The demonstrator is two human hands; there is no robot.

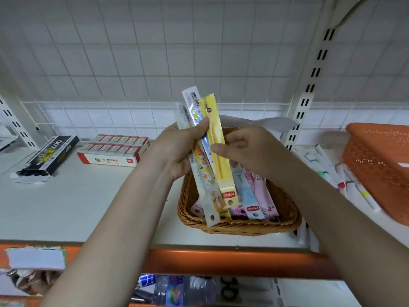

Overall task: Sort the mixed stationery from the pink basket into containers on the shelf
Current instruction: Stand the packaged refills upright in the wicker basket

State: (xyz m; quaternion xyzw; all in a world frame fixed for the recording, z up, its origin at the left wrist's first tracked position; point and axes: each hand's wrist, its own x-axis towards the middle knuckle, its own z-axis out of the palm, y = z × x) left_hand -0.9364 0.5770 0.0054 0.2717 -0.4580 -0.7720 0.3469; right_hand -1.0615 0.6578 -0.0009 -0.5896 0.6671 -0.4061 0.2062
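From the head camera we see the left hand (177,149) gripping a fan of long flat plastic-wrapped pen packets (211,156) above the brown woven wicker basket (239,227) at the white shelf's (88,207) front edge; the right hand (250,149), fingers loosely curled, touches the yellow packet (219,140); more packets lie in the basket.

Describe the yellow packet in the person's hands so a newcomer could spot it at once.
Start at the brown wicker basket in the middle of the white shelf. Above it the left hand grips a fan of long, narrow packets. The yellow packet is the rightmost of these, next to the right hand: plain solid yellow with a red label near its lower end, while its neighbours are white with cartoon prints.
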